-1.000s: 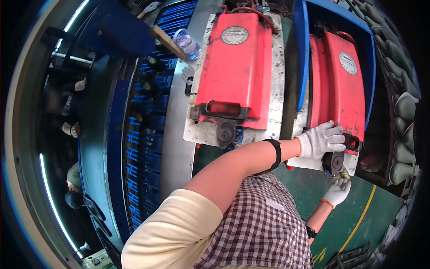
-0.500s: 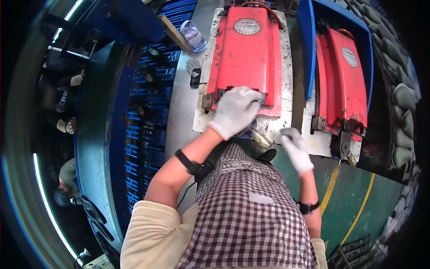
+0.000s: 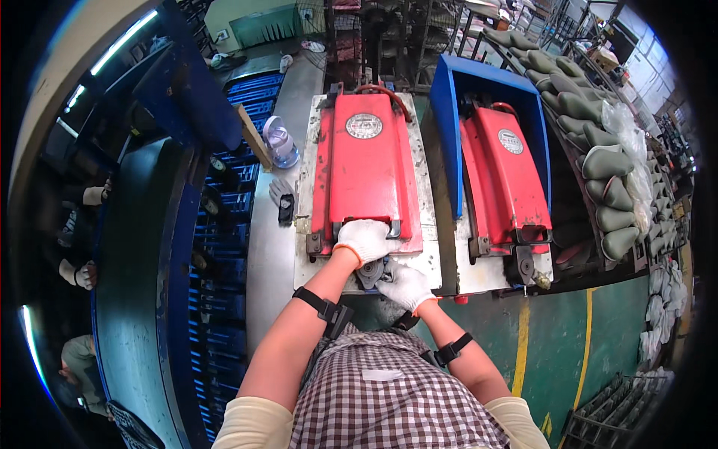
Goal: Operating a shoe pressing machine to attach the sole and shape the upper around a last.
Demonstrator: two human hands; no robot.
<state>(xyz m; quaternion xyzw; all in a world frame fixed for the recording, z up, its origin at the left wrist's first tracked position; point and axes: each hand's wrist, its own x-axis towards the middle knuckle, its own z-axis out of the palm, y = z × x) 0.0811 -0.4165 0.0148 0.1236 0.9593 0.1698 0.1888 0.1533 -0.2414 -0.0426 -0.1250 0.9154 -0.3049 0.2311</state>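
Note:
My left hand, in a white knitted glove with an orange cuff, is closed over the dark handle at the front of a red machine cover. Just below it, my right hand, gloved alike, has its fingers bent at the side of a dark round part at the machine's front edge. What those fingers pinch is hidden. The cover lies lowered on a pale, stained metal base plate.
To the right, a second red machine stands inside a blue hood. A water bottle, a spare glove and a small black object lie on the left metal ledge. Racks of grey-green shoe-shaped pieces stand far right. People work beyond the left conveyor.
My right hand has moved left from open space to the dark round part. My left hand stays at the handle. The view has tilted up, showing more of the background.

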